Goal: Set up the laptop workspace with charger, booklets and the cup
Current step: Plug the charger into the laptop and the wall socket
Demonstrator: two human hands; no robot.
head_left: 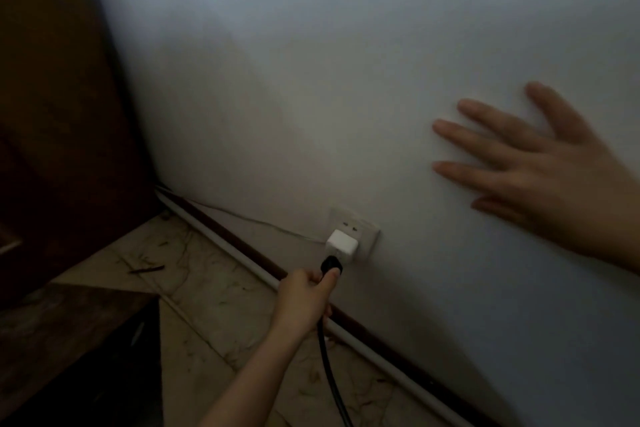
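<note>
Low by the floor, the left hand (304, 291) pinched the black charger plug (331, 265), its cable (329, 367) trailing down past the wrist. The plug sat just beneath a white adapter (341, 244) in the wall outlet (360, 232). The right hand (540, 166) lay spread flat against the wall (311, 80), holding nothing.
</note>
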